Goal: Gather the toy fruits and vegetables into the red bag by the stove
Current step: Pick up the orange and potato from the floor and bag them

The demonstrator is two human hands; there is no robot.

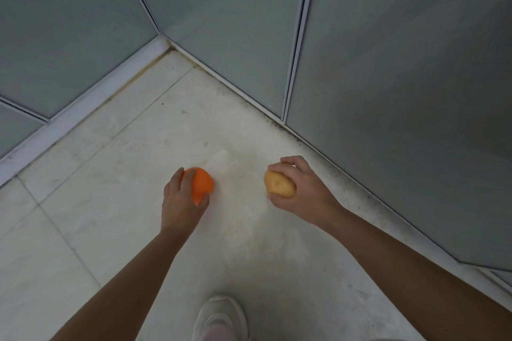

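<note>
Head view looks down on us standing in a corner of pale floor tiles point(116, 230), with frosted grey panels point(388, 63) rising on two sides and one light-coloured shoe point(220, 318) at the bottom edge. As for progress, we judge ourselves partway through one collecting trip: two toys are already in hand, but neither the red bag nor the stove appears anywhere in the frame, so nothing we can see has been delivered yet, and we cannot tell how many pieces are already bagged or remain scattered elsewhere. No other toy lies on the visible stretch of floor. What is left, at the least, is to carry these two to the bag and drop them in. Our left hand point(181, 199) is curled around an orange toy fruit point(202, 184), fingers over its top and thumb tucked beneath, with roughly half of it showing past the knuckles. Our right hand point(302, 191) is wrapped around a tan toy potato point(278, 184), fingers arched over the far side and thumb under the near end. Both holds look firm and closed, and both toys appear to sit clear of the floor, though the overhead angle leaves that uncertain.
</note>
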